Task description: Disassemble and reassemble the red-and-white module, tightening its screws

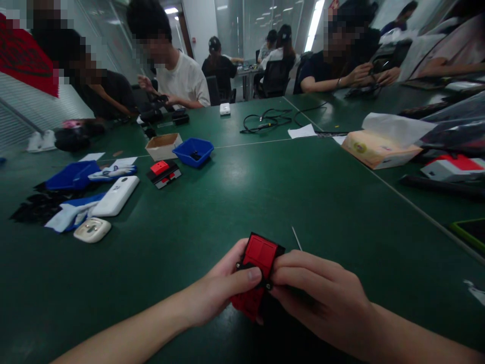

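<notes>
My left hand (223, 283) is closed around a small red and black plastic assembly (261, 250), with the thumb pressed across its front. Small round screw-like heads show at its two sides. My right hand (318, 288) has its fingers drawn together against the right edge of the same assembly; whether its fingertips also pinch something small is hidden. A thin metal rod (297, 238) sticks out just beyond the right knuckles. I cannot tell whether it lies on the table or is in the hand.
On the green table (242, 197), to the left, are a blue bin (194, 151), a cardboard box (163, 146), another red and black part (164, 173), a white phone-like case (116, 196) and gloves (74, 212). A tissue pack (379, 146) lies right. Several people sit around.
</notes>
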Demonstrator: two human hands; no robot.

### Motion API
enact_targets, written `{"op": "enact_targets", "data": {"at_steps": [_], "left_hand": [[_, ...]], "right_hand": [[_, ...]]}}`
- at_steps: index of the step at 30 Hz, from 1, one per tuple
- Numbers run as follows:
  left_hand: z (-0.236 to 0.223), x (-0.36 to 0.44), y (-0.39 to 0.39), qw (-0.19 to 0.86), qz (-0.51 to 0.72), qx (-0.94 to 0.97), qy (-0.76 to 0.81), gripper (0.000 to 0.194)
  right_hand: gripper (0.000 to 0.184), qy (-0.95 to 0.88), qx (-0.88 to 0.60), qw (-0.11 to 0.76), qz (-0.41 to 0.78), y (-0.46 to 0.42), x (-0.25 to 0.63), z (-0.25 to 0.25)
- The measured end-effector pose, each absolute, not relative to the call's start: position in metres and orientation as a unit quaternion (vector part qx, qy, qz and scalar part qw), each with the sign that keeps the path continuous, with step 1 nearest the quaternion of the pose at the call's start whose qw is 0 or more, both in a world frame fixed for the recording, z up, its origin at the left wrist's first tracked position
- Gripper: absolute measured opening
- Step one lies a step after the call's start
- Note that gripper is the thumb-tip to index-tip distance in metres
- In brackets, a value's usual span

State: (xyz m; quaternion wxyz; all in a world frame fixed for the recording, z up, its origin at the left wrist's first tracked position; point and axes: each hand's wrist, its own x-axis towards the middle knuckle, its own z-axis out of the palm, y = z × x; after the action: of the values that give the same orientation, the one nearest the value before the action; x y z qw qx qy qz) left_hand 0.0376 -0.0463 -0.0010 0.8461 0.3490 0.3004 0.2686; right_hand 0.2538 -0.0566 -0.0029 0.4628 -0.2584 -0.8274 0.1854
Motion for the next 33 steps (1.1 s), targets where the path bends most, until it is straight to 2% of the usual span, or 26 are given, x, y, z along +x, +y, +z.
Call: {"op": "enact_targets", "data": {"at_steps": [4,13,17,23,33], "left_hand": [[-0.005,0.038,-0.048,0.845,0.274,0.348,0.298,0.058],[-0.011,0.038,-0.051,0.848,0.281,0.337,0.297,0.064],[-0.01,0.038,-0.052,0.839,0.294,0.339,0.308,0.062],[-0.016,0.04,-0.051,0.845,0.275,0.357,0.288,0.074],[-0.017,0.036,-0.052,0.814,0.304,0.394,0.299,0.062]], "right_hand": [[0.014,-0.825,-0.26,0.466,0.186,-0.057,0.253,-0.001],[0.015,-0.847,-0.246,0.458,0.108,-0.057,0.254,-0.004],[0.015,-0.846,-0.246,0.455,0.126,-0.057,0.255,-0.007],[0.015,-0.843,-0.244,0.455,0.151,-0.053,0.254,-0.007],[0.015,-0.862,-0.237,0.434,0.115,-0.055,0.257,-0.013]]}}
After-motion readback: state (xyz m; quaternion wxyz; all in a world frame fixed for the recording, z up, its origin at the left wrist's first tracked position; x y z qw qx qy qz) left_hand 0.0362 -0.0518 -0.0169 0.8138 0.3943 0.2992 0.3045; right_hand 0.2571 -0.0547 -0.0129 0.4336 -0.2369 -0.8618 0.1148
